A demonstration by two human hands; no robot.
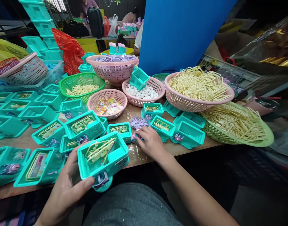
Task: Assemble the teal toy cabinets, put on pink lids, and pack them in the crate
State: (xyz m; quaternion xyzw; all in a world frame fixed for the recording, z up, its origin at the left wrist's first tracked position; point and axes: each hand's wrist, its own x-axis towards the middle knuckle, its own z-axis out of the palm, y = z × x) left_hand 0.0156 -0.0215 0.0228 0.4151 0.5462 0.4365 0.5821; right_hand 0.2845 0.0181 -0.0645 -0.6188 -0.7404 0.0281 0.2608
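My left hand [66, 188] grips a teal plastic toy box [103, 158] from below, thumb on its near edge; cream plastic frames lie inside it. My right hand [150, 142] rests on the wooden table [139, 155], fingers curled over small purple and pink pieces [137, 124] next to another teal box [120, 130]. What the fingers pinch is hidden. Several more teal boxes with cream parts stand around both hands.
Pink baskets hold purple pieces [113, 67], white beads [144, 91], coloured stickers [107, 103] and cream frames [198, 88]. Green baskets [81, 83] [238, 125] hold more cream parts. A blue board [181, 31] stands behind. Teal boxes are stacked at left. A person sits at a far table.
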